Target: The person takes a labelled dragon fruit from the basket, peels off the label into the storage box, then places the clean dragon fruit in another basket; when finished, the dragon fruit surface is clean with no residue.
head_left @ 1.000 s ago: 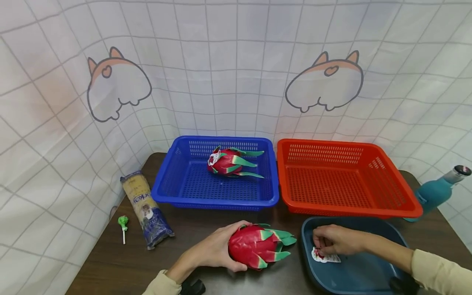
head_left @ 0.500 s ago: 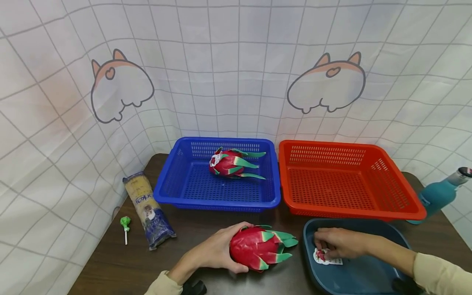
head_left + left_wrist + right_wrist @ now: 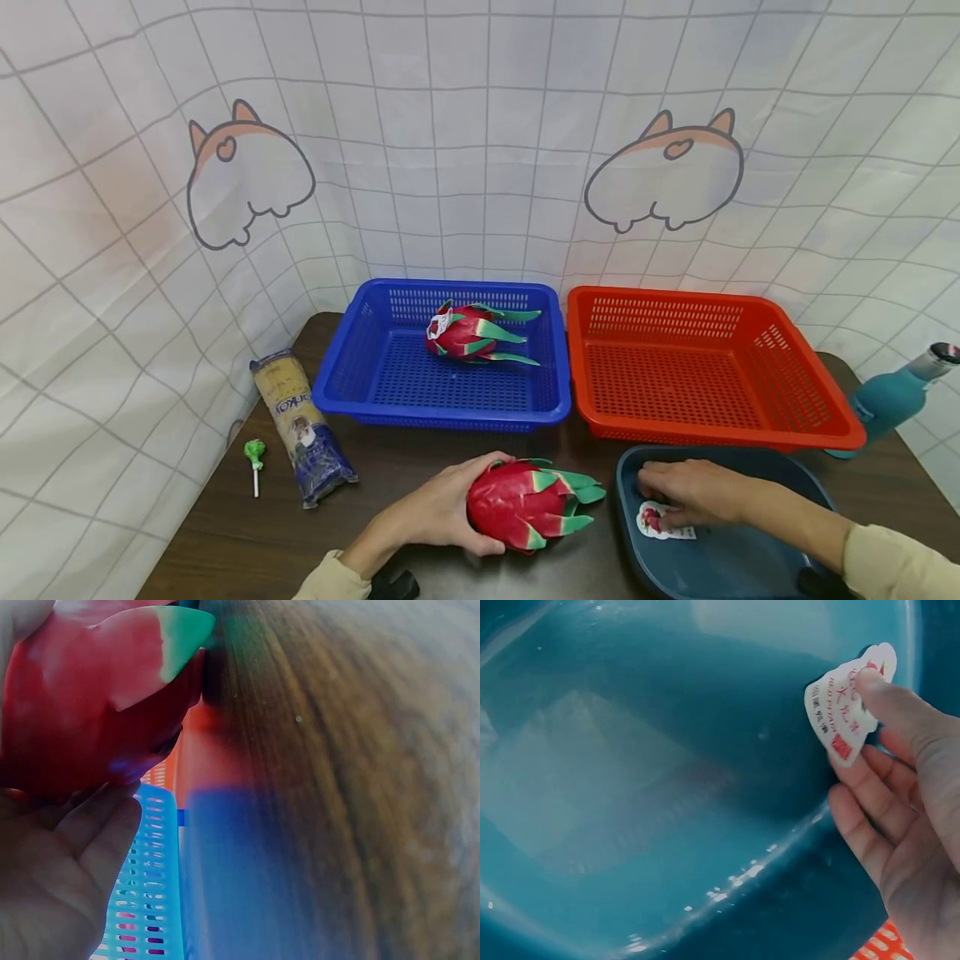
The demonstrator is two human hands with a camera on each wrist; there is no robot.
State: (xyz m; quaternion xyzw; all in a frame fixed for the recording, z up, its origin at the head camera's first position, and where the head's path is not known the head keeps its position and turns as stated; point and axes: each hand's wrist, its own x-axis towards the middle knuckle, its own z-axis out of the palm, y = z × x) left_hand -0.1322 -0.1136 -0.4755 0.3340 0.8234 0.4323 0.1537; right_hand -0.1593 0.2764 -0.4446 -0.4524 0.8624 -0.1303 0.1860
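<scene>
My left hand grips a red dragon fruit with green-tipped scales, on the table in front of the blue basket. In the left wrist view the fingers curl under the red skin. Over on the right, my right hand reaches into a dark blue tub. It pinches a small white sticker with red print, the thumb on its face and fingers behind. From the head view, part of that sticker is covered by the hand.
Another dragon fruit, bearing a white label, lies in the blue basket. A red basket stands beside it, with a turquoise bottle at far right. To the left lie a beige-and-blue packet and a green lollipop.
The right hand's fingers have shifted slightly over the sticker, showing more of its printed left part. The left hand and dragon fruit keep their place; the head view has moved a little.
</scene>
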